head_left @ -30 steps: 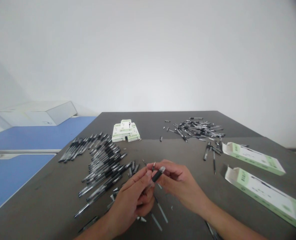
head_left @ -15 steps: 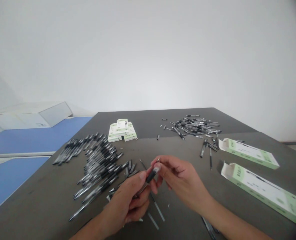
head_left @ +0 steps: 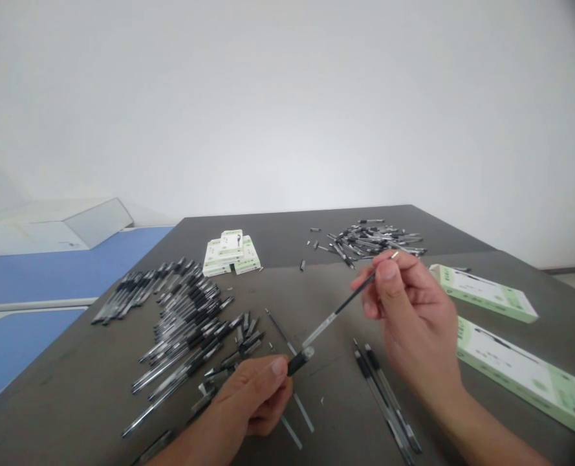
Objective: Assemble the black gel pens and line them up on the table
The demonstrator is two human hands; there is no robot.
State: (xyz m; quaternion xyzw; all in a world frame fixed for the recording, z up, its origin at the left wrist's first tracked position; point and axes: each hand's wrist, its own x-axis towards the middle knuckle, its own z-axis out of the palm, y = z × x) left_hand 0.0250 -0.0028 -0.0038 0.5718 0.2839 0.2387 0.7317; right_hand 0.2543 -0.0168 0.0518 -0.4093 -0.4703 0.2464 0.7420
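Observation:
My left hand [head_left: 251,398] is low at the centre, its fingers closed around a short black pen barrel [head_left: 299,361] with a pale open end. My right hand [head_left: 413,323] is raised to the right, pinching a thin pen refill [head_left: 345,307] between thumb and fingers. The refill is a black and clear tube with a metal tip by my fingers. Its lower end is just above the barrel. A few black pens [head_left: 384,404] lie on the table under my right hand, and a heap of loose black pens [head_left: 185,330] lies left of my left hand.
Small pen parts lie around my left hand on the dark grey table [head_left: 326,239]. A stack of white-green boxes [head_left: 231,254] and a heap of pen parts [head_left: 365,241] lie at the back. Open green-white boxes [head_left: 524,372] lie at the right. A blue desk [head_left: 25,343] stands left.
My right hand has moved up and right, away from my left, and the thin refill now shows in its fingers. The view has shifted slightly, and the pens under my right hand have come into view.

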